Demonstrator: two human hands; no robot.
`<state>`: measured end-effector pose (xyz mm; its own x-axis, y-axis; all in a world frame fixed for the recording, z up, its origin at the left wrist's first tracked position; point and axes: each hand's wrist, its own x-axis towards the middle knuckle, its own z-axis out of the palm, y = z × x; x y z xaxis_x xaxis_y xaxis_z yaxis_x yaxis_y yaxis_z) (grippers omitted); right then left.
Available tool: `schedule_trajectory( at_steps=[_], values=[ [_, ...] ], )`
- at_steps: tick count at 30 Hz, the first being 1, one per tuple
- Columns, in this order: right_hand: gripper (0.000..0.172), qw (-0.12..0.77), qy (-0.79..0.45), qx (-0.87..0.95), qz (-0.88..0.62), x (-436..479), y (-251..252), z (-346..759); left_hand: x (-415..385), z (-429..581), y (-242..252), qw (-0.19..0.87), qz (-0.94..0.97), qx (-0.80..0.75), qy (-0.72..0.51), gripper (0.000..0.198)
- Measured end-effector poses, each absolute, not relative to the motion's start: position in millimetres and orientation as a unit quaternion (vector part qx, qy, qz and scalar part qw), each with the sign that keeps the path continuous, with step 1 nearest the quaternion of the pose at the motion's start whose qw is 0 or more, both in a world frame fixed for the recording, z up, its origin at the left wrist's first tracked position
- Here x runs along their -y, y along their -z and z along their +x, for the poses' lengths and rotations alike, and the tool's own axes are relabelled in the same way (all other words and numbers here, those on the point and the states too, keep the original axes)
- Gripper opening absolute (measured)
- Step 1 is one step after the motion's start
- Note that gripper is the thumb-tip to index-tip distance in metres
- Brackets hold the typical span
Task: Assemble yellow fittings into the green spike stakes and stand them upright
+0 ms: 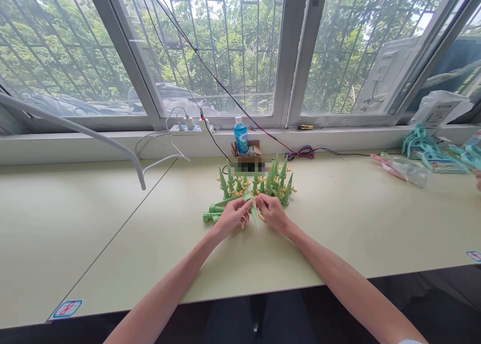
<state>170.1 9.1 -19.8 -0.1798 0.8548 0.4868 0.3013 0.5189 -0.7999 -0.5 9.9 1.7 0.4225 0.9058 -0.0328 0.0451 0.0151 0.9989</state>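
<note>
My left hand (233, 215) pinches a green plastic plant-watering spike (254, 215), its pointed end tilted down toward me. My right hand (272, 212) is closed right beside the spike's collar, fingertips pressed together; what sits between them is too small to make out. A small yellow piece (262, 217) shows just under the right hand. Behind both hands stand several upright green spikes (268, 185) with yellow valves on their sides. Several green tubes with capped ends (213, 216) lie to the left of my left hand.
Behind the spikes, a blue-labelled bottle (241, 137) stands by a small cardboard box (256, 148). A power strip (187, 128) and coiled wires (302, 152) lie near the window. At right are plastic bags (408, 171) and teal hangers (432, 153). A white bent tube (112, 146) reaches in at left.
</note>
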Motion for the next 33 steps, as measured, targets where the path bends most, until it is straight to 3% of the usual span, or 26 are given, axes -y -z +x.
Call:
schedule_trajectory(
  at_steps=[11, 19, 27, 33],
  values=[
    [0.06, 0.498, -0.331, 0.671, -0.439, -9.6, 19.1, 169.5, -5.9, 3.7, 1.0, 0.387, 0.725, -0.375, -0.429, 0.028],
    [0.058, 0.513, -0.307, 0.667, -0.444, -8.6, 17.6, 165.8, -5.3, 4.1, 2.2, 0.346, 0.74, -0.387, -0.428, 0.025],
    [0.049, 0.552, -0.283, 0.655, -0.431, -6.9, 13.2, 165.0, -4.9, 7.7, 3.7, 0.387, 0.703, -0.421, -0.423, 0.031],
    [0.045, 0.538, -0.265, 0.684, -0.416, -6.2, 12.9, 167.1, -8.9, 5.0, -2.3, 0.578, 0.591, -0.424, -0.371, 0.059]
  ],
)
